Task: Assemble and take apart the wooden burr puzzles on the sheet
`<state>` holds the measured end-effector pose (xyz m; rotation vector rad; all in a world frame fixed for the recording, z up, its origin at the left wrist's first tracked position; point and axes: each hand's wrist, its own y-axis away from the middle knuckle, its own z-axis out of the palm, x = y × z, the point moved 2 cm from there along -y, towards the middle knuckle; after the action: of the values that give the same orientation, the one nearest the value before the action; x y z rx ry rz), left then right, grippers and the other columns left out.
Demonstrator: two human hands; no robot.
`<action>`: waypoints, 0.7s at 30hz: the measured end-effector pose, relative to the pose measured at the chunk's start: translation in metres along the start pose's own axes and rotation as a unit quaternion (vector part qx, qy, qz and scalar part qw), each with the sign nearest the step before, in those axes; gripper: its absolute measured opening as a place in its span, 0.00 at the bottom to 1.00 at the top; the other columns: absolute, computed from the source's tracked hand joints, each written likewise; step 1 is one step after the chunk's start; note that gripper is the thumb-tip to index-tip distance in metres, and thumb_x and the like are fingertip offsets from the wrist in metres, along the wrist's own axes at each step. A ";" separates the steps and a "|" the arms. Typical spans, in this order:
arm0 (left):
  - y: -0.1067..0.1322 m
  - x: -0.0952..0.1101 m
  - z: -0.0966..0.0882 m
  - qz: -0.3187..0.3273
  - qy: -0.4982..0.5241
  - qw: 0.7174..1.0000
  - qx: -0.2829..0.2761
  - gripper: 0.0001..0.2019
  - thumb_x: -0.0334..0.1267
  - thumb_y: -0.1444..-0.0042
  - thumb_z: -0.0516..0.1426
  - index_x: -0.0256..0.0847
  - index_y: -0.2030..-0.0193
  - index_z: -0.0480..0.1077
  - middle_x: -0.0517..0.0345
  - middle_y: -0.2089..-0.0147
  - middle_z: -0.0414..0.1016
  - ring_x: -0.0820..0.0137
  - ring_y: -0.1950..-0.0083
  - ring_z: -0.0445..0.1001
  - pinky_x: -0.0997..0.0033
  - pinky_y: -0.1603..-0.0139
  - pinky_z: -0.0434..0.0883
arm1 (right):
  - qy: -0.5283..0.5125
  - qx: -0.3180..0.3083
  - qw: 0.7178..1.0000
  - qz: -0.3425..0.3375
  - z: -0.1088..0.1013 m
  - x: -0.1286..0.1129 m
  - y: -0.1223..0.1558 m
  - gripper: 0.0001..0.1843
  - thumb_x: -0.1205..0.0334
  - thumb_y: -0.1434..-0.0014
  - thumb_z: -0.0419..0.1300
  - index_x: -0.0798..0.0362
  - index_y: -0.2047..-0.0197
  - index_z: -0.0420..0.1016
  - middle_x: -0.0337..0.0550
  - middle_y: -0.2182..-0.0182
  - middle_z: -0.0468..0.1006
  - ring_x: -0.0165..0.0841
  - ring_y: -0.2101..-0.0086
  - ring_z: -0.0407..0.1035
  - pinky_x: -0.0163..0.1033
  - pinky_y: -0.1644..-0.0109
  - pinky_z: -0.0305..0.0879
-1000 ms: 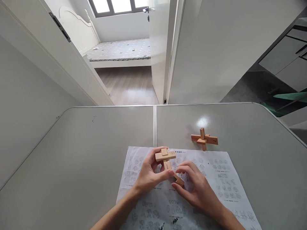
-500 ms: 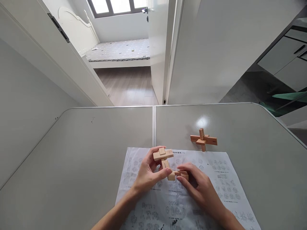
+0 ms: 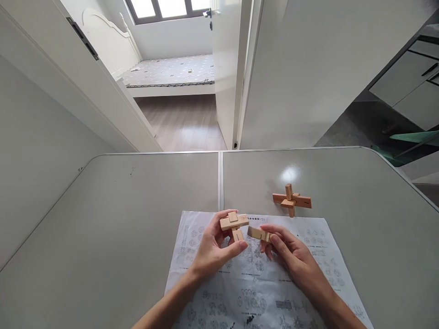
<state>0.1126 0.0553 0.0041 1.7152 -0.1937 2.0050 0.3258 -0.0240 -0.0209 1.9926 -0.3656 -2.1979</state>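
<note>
Here, left grip (image 3: 213, 246) clasps pale crossed blocks (image 3: 234, 222), right grip (image 3: 294, 252) a wooden stick (image 3: 257, 234)

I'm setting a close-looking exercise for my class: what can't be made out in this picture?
All in the head view:
Held joined blocks: lower end, hidden by the left hand.
Separate block: right end, covered by the right hand.
Paper sheet: most print too small; near edge cut off by picture's bottom.
Bed: right end, behind the door.
</note>
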 end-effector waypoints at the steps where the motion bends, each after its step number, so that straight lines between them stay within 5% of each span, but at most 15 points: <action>1: 0.000 0.000 0.000 -0.001 -0.002 1.000 0.001 0.36 0.48 0.48 0.75 0.42 0.36 0.69 0.45 0.40 0.80 0.56 0.40 0.80 0.58 0.36 0.77 | 0.000 -0.003 1.000 0.001 -0.001 -0.001 0.000 0.26 0.37 0.28 0.61 0.48 0.40 0.79 0.44 0.62 0.83 0.35 0.64 0.74 0.40 0.51 0.73; 9: 0.001 0.001 0.001 0.006 -0.016 1.000 0.002 0.32 0.46 0.44 0.73 0.44 0.36 0.69 0.48 0.42 0.80 0.58 0.42 0.80 0.59 0.39 0.78 | -0.045 -0.038 0.998 0.030 -0.003 -0.002 0.002 0.27 0.39 0.28 0.61 0.45 0.34 0.76 0.50 0.52 0.87 0.43 0.54 0.81 0.50 0.39 0.73; 16: 0.001 0.001 0.001 0.012 -0.015 1.000 0.001 0.32 0.46 0.43 0.72 0.45 0.35 0.67 0.48 0.41 0.79 0.59 0.42 0.79 0.61 0.40 0.77 | -0.074 -0.076 0.994 0.002 0.005 -0.004 0.001 0.24 0.43 0.25 0.59 0.49 0.36 0.75 0.45 0.63 0.84 0.38 0.67 0.80 0.45 0.58 0.77; 21: 0.004 0.001 0.006 0.021 -0.063 0.997 -0.029 0.33 0.44 0.42 0.72 0.42 0.34 0.65 0.47 0.46 0.81 0.64 0.51 0.80 0.68 0.52 0.76 | -0.074 -0.133 0.988 0.003 0.010 -0.009 0.006 0.31 0.43 0.25 0.60 0.49 0.27 0.65 0.39 0.70 0.82 0.37 0.72 0.80 0.41 0.66 0.74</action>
<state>0.1158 0.0497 0.0065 1.8164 -0.3306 1.9029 0.3169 -0.0264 -0.0096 1.6959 -0.0864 -2.2596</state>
